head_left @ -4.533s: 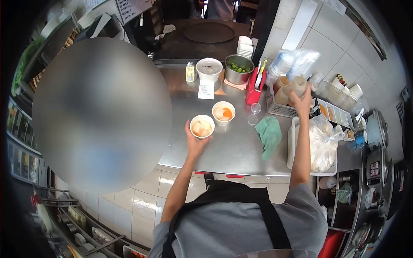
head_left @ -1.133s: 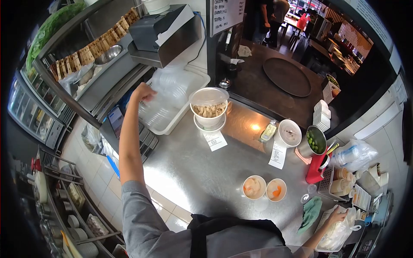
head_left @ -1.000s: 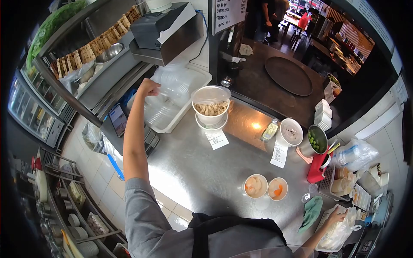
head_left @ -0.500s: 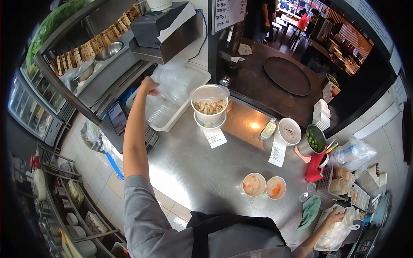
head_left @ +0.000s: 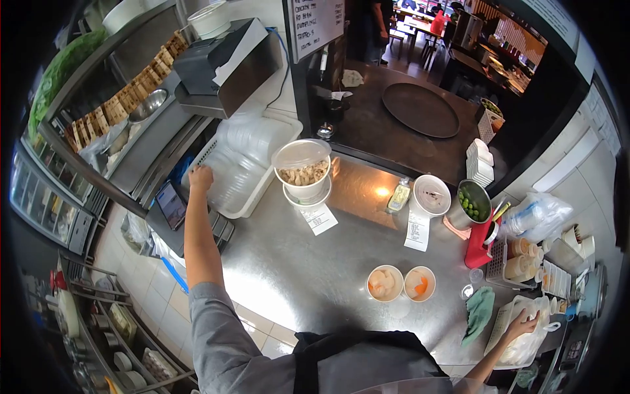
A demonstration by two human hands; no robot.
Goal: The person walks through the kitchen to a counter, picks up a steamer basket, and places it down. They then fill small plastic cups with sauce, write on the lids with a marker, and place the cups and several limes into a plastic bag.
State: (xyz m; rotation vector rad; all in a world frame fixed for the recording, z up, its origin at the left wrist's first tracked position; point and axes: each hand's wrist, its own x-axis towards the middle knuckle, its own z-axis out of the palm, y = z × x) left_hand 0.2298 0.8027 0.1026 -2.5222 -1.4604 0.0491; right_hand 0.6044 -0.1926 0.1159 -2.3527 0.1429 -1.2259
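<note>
My left hand (head_left: 201,177), fingers curled, is at the left edge of a white basket (head_left: 247,209) filled with stacked clear plastic lids (head_left: 252,141). What its fingers hold, if anything, is hidden. At the lower right, my right hand (head_left: 523,324) grips a clear plastic bag (head_left: 525,345) lying in another white basket (head_left: 497,322). A white tub (head_left: 307,192) of chopped pale food stands near the lids, with a clear lid (head_left: 295,153) resting partly over it. Two paper cups (head_left: 384,284) with pale and orange pieces sit on the steel counter (head_left: 302,256).
Receipts (head_left: 319,220) lie by the tubs. To the right stand a covered white bowl (head_left: 431,194), a metal pot of green limes (head_left: 472,202), a red holder (head_left: 482,244) and a green cloth (head_left: 478,315). A round dark tray (head_left: 420,109) lies on the pass shelf. A person stands beyond.
My left hand has drawn back from over the lids to the basket's left edge. My right hand stays at the plastic bag. The view has shifted slightly.
</note>
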